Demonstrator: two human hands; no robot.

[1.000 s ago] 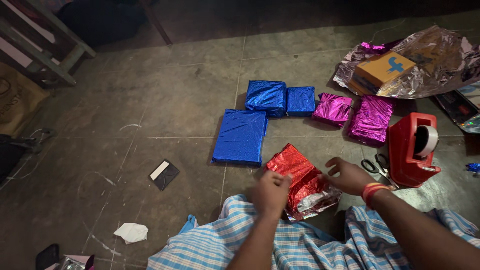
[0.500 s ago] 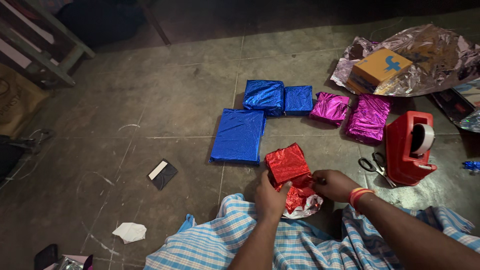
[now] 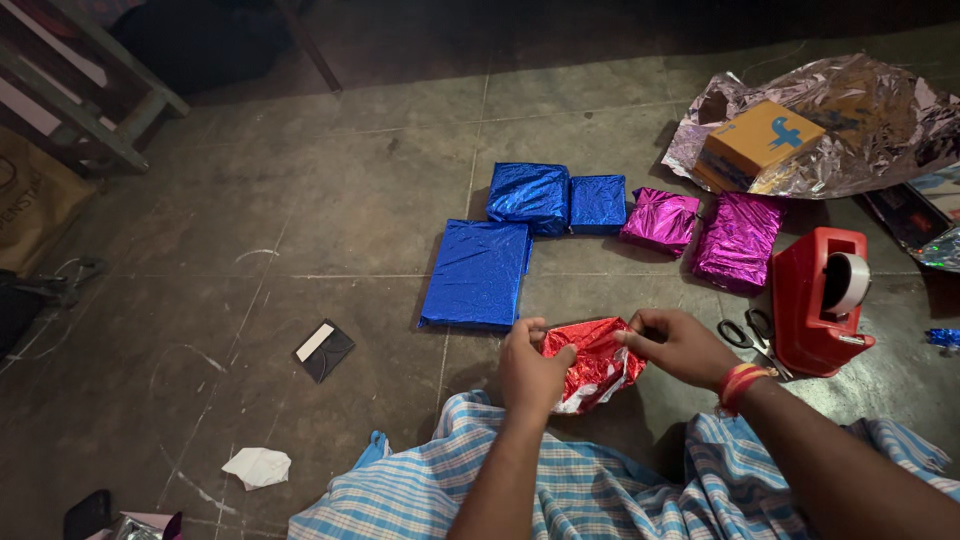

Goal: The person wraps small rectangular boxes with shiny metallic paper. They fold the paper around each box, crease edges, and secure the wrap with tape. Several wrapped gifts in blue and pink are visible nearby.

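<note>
Single head-worn view, looked steeply down at the floor (image 3: 300, 200), close over the lap, hands nearest the lens

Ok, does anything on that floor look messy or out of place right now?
A crumpled white scrap lies loose on the floor, away from the neat row of parcels. Crinkled silver foil is heaped around the orange box. The red parcel between both hands has loose, unfolded ends.

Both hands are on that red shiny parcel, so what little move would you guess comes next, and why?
Probably pressing the loose flap flat. The left hand and right hand pinch the red foil parcel at its two ends, its silver underside still shows, and the red tape dispenser stands beside the right hand.
</note>
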